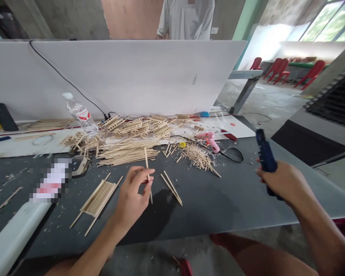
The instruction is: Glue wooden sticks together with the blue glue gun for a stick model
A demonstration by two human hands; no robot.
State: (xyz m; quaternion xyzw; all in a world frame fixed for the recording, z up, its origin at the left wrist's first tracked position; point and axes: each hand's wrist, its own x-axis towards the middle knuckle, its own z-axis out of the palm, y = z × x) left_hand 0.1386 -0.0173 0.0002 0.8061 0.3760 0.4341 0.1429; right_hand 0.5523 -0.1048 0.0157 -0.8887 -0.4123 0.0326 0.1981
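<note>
My left hand is closed in a pinch on a thin wooden stick, held nearly upright above the dark table. My right hand grips a dark blue hand tool near the table's right side; its exact kind is blurred. Two loose wooden sticks lie on the table between my hands, their near ends almost meeting. Left of my left hand rests a small frame of wooden sticks, with slats side by side between two longer rails.
Behind lie a stick pile, small wooden models, short cut pieces and a pink glue gun with its cord. A water bottle stands before the white partition. A person is behind it.
</note>
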